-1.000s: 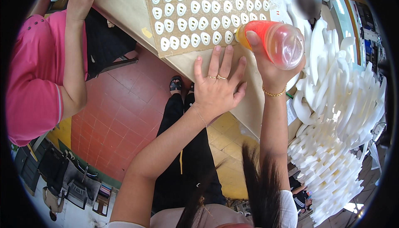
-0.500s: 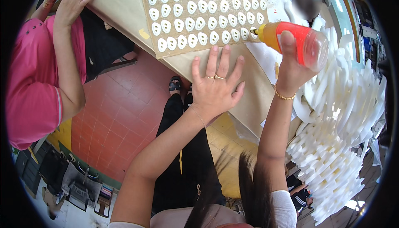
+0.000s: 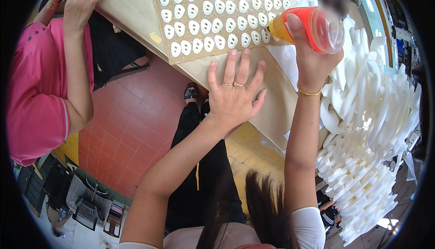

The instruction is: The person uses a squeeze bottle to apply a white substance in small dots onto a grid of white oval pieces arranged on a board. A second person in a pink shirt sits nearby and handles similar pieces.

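Observation:
My right hand (image 3: 313,61) is wrapped round a squeeze bottle (image 3: 301,27) with a red label and yellow contents. It is tilted, its nozzle pointing left and down at the near right corner of a brown board (image 3: 195,57). Rows of small white rounded pieces (image 3: 232,40), each with dark-yellow spots, cover that board. Near the nozzle tip is the last piece (image 3: 266,36) of the nearest row; whether they touch I cannot tell. Flat and with fingers spread, my left hand (image 3: 235,95) rests at the board's near edge, fingertips just at its rim.
The board lies on a table covered in brown paper (image 3: 131,11). A person in a pink shirt (image 3: 38,90) sits at the left with hands on the table edge. To the right is a large pile of white curved foam-like pieces (image 3: 358,167). Red tiles (image 3: 118,131) floor the area below.
My right hand has moved the bottle a little left and up, tipping it more over the board's near right corner. My left hand stays almost where it was.

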The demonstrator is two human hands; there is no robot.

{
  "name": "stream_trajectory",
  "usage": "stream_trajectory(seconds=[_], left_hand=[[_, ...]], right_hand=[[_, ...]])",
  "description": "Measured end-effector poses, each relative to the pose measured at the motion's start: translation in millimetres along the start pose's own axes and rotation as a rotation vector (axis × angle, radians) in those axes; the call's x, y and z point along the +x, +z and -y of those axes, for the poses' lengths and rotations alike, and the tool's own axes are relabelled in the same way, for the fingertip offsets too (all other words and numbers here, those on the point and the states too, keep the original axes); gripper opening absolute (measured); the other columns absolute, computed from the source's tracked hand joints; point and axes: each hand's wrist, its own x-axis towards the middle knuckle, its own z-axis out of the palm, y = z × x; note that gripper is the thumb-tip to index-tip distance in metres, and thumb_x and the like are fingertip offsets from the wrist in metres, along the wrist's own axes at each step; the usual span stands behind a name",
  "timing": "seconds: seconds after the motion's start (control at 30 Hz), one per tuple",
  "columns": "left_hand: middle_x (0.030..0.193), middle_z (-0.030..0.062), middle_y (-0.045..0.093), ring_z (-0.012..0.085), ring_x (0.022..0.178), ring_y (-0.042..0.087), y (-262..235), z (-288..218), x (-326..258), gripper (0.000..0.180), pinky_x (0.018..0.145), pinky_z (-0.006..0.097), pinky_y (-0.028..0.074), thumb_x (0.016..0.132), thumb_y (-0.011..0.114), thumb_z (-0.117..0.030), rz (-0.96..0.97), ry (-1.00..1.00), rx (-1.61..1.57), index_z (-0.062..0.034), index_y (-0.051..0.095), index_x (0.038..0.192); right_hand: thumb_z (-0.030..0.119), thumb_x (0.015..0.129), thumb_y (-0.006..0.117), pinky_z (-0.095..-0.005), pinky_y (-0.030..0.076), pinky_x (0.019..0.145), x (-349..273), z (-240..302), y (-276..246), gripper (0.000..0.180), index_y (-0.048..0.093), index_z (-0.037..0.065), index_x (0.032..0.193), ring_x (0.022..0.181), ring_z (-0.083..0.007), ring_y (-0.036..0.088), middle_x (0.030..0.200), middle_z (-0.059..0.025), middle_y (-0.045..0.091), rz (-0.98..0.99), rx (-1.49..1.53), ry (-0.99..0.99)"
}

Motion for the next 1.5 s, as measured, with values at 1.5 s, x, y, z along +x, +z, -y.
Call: stream_trajectory(seconds=[1.5], left_hand=[[0.147,0.0112,0.034,0.0311,0.137,0.027,1,0,1,0.061,0.105,0.057,0.019,0.078,0.059,-0.048,-0.003,0.001,-0.002,-0.0257,0.05,0.134]], right_hand=[[0.03,0.068,0.088,-0.0248,0.052,0.07,4,-4,-17,0.046,0.065,0.0,0.095,0.074,-0.0119,0.064,0.086,-0.0046,0.069,-0.198,0.165,0.115]])
